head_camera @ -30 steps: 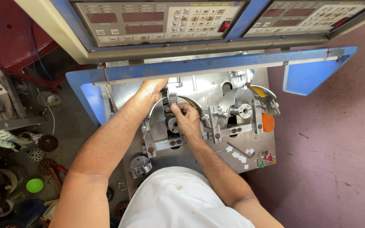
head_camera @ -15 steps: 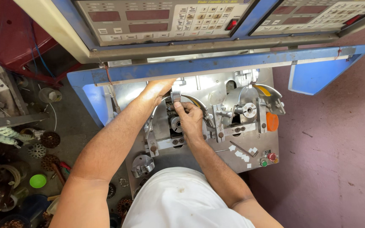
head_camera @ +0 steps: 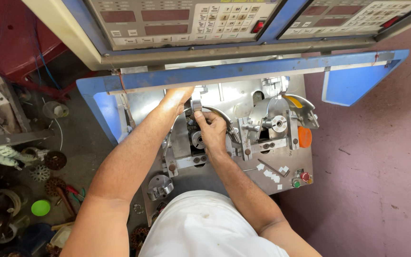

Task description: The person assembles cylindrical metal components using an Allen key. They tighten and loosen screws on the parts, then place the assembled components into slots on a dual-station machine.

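At frame centre, the right hand (head_camera: 212, 131) curls its fingers closed around a curved metal guard (head_camera: 224, 119) on the machine plate (head_camera: 234, 97). The left hand (head_camera: 177, 97) rests just upper left; its grip cannot be told.

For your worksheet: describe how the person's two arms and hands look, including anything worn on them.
Both arms are bare from the hands up to the frame edge: no sleeves, gloves, watch or rings visible. The left hand and right hand are ungloved, fingers bare. A white garment covers the torso.
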